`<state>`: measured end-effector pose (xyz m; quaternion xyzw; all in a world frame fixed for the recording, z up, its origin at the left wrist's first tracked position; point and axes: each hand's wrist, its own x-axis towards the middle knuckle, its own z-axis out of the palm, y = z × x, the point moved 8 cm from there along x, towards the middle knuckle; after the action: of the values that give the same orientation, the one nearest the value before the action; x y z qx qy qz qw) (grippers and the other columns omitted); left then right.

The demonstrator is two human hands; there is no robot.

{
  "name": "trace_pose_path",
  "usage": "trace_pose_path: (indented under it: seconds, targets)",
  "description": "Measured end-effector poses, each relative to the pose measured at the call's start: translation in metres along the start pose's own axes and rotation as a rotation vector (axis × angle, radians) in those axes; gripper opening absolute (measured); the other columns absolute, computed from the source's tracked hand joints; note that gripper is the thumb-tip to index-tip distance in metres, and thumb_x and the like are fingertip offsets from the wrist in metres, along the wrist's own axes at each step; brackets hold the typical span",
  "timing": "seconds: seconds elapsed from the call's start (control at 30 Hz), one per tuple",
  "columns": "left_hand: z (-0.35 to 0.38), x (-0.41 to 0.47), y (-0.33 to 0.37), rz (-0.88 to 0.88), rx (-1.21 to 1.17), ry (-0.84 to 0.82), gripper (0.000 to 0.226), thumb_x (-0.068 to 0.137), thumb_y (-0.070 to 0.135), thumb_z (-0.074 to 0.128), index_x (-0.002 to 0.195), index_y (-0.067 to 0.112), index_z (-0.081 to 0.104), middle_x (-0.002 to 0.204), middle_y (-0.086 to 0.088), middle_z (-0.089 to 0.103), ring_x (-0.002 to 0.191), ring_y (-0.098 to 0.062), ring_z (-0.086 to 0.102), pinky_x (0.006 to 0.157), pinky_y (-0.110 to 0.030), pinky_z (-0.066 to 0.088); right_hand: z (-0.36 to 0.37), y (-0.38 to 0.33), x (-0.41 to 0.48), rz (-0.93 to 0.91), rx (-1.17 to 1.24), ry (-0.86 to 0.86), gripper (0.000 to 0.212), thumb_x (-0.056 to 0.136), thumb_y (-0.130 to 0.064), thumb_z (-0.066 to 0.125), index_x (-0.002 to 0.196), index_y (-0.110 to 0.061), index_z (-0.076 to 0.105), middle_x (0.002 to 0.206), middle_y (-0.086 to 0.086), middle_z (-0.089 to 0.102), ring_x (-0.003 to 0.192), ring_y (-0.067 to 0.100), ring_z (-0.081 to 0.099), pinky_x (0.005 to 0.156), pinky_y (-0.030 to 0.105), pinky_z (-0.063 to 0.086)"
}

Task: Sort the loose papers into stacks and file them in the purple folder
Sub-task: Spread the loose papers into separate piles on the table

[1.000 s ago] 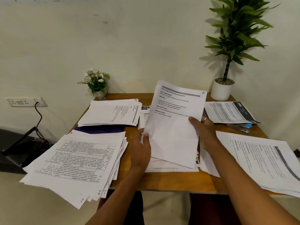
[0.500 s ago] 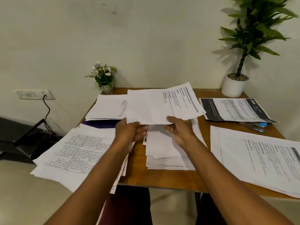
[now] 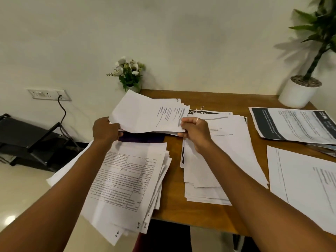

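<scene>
Item in hand: one white printed sheet of paper (image 3: 145,115), held nearly flat between our two hands. Its long axis runs from hand to hand, with the print toward the right-hand end. Our left hand (image 3: 106,130) grips the sheet's left edge, fingers curled round it. Our right hand (image 3: 195,132) pinches the right edge between thumb and bent fingers. Both arms reach forward, nearly straight, backs of the hands up. Directly beneath the sheet: a stack of white papers (image 3: 175,102), with little more than its far corner showing. Whether our fingers also catch its top leaves we cannot tell. Beneath that stack: the dark purple folder (image 3: 143,138), flat on the brown wooden table (image 3: 218,100). We see it only as a strip between our wrists, its long side parallel to the sheet. It begins just beside the left hand and ends short of the right, so the left hand is nearer. Toward us from the left hand: a fanned stack of tabled forms (image 3: 127,179), overhanging the table edge. Under and toward us from the right hand: an uneven heap of white sheets (image 3: 218,160). Well right of the right hand: a dark-banded printed stack (image 3: 291,124). We judge sorting under way and filing not begun; the sheet wants lowering straight down.
</scene>
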<state>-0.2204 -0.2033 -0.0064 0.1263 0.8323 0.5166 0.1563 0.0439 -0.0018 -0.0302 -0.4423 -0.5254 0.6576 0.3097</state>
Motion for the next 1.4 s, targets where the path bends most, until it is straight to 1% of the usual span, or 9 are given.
trace_pose_path:
  seconds: [0.1, 0.27, 0.37, 0.57, 0.67, 0.8, 0.93, 1.23, 1.4]
  targets:
    - [-0.002, 0.012, -0.002, 0.042, 0.116, 0.043, 0.012, 0.086, 0.009, 0.069, 0.097, 0.012, 0.068, 0.099, -0.011, 0.071, 0.082, -0.031, 0.069, 0.077, -0.037, 0.058, 0.005, 0.009, 0.006, 0.047, -0.059, -0.057, 0.023, 0.1, -0.009, 0.062, 0.122, -0.01, 0.07, 0.123, 0.005, 0.067, 0.077, 0.02, 0.077, 0.069, 0.029, 0.064]
    - [0.002, 0.01, -0.002, 0.02, 0.184, 0.096, 0.069, 0.093, 0.028, 0.07, 0.151, 0.008, 0.04, 0.154, -0.012, 0.045, 0.139, -0.033, 0.046, 0.116, -0.042, 0.038, -0.012, 0.012, -0.004, 0.081, -0.108, -0.118, 0.026, 0.101, -0.012, 0.06, 0.126, -0.018, 0.064, 0.104, 0.004, 0.075, 0.075, 0.024, 0.077, 0.058, 0.029, 0.062]
    - [0.007, -0.014, 0.012, 0.027, 0.14, 0.144, 0.077, 0.092, 0.029, 0.071, 0.154, 0.009, 0.03, 0.151, -0.015, 0.045, 0.135, -0.035, 0.049, 0.109, -0.04, 0.041, -0.043, 0.004, -0.007, -0.007, -0.198, -0.054, 0.022, 0.097, -0.012, 0.063, 0.117, -0.016, 0.07, 0.094, 0.004, 0.078, 0.067, 0.022, 0.075, 0.048, 0.023, 0.052]
    - [0.11, -0.133, 0.062, 0.412, 0.305, -0.257, 0.028, 0.095, 0.025, 0.065, 0.122, 0.019, 0.067, 0.12, -0.001, 0.069, 0.101, -0.015, 0.066, 0.084, -0.025, 0.052, -0.143, -0.013, -0.02, -0.309, -0.746, 0.321, 0.033, 0.094, -0.039, 0.07, 0.116, -0.016, 0.075, 0.122, 0.005, 0.072, 0.108, 0.019, 0.066, 0.094, 0.035, 0.054]
    - [0.171, -0.182, 0.045, 0.488, 0.411, -0.406, 0.036, 0.094, 0.034, 0.067, 0.127, 0.021, 0.063, 0.128, 0.0, 0.064, 0.113, -0.017, 0.061, 0.097, -0.034, 0.052, -0.183, 0.0, -0.028, -0.219, -0.894, 0.375, 0.058, 0.085, -0.055, 0.075, 0.128, -0.016, 0.068, 0.136, 0.008, 0.063, 0.127, 0.03, 0.056, 0.106, 0.049, 0.044]
    - [0.205, -0.21, 0.011, 0.619, 0.645, -0.205, 0.055, 0.094, 0.058, 0.054, 0.139, 0.027, 0.053, 0.143, 0.0, 0.053, 0.13, -0.022, 0.048, 0.11, -0.042, 0.04, -0.197, 0.013, -0.04, -0.21, -0.71, 0.307, 0.047, 0.089, -0.034, 0.077, 0.128, -0.01, 0.067, 0.132, 0.009, 0.065, 0.124, 0.029, 0.059, 0.109, 0.05, 0.045]
    - [0.205, -0.226, 0.002, 0.65, 0.562, -0.037, 0.054, 0.093, 0.057, 0.053, 0.136, 0.024, 0.054, 0.141, -0.005, 0.053, 0.127, -0.026, 0.049, 0.106, -0.047, 0.043, -0.197, 0.011, -0.051, -0.244, -0.575, 0.294, 0.035, 0.092, -0.023, 0.075, 0.125, -0.012, 0.068, 0.129, 0.006, 0.067, 0.117, 0.023, 0.064, 0.097, 0.031, 0.048]
    - [0.201, -0.223, -0.003, 0.576, 0.48, -0.06, 0.071, 0.09, 0.054, 0.065, 0.146, 0.015, 0.045, 0.146, -0.007, 0.052, 0.133, -0.031, 0.045, 0.108, -0.047, 0.037, -0.194, 0.017, -0.052, -0.229, -0.6, 0.326, 0.05, 0.09, -0.021, 0.077, 0.136, -0.016, 0.06, 0.143, 0.006, 0.056, 0.131, 0.027, 0.055, 0.104, 0.038, 0.048]
    - [0.204, -0.221, -0.005, 0.575, 0.511, -0.067, 0.07, 0.091, 0.057, 0.061, 0.147, 0.019, 0.044, 0.148, -0.003, 0.051, 0.135, -0.029, 0.043, 0.109, -0.046, 0.037, -0.2, 0.007, -0.054, -0.269, -0.56, 0.373, 0.044, 0.088, -0.023, 0.079, 0.129, -0.017, 0.064, 0.121, 0.002, 0.07, 0.111, 0.022, 0.066, 0.105, 0.051, 0.05]
